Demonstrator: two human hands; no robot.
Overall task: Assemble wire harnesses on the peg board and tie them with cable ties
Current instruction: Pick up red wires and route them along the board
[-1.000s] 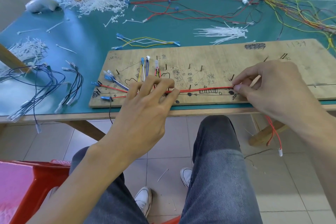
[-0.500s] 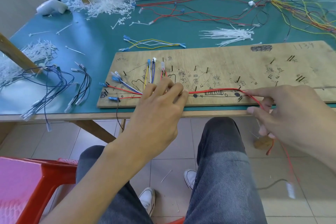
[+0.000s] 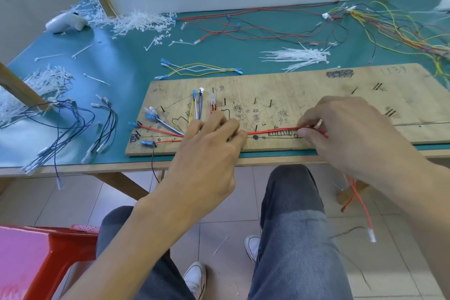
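Observation:
A wooden peg board (image 3: 304, 90) with nails and pen marks lies on the green table. Red, white, blue and yellow wires fan in from its left end and meet under my left hand (image 3: 209, 148), whose fingertips press the bunch onto the board. A red wire bundle (image 3: 272, 130) runs right from there along the board's front. My right hand (image 3: 348, 134) pinches that bundle between thumb and fingers. The red wires' tail (image 3: 360, 202) hangs off the table edge below my right wrist, ending in a white connector.
A bundle of white cable ties (image 3: 299, 57) lies behind the board. More ties are heaped at the back left (image 3: 136, 22) and far left. Loose blue and black wires (image 3: 73, 126) lie left of the board, coloured wires (image 3: 394, 29) at the back right. A red stool (image 3: 48, 258) stands lower left.
My right hand dropped off the board's front edge, then came back up and left along the red bundle, now pinching it nearer my left hand. The left hand stayed pressing the wires.

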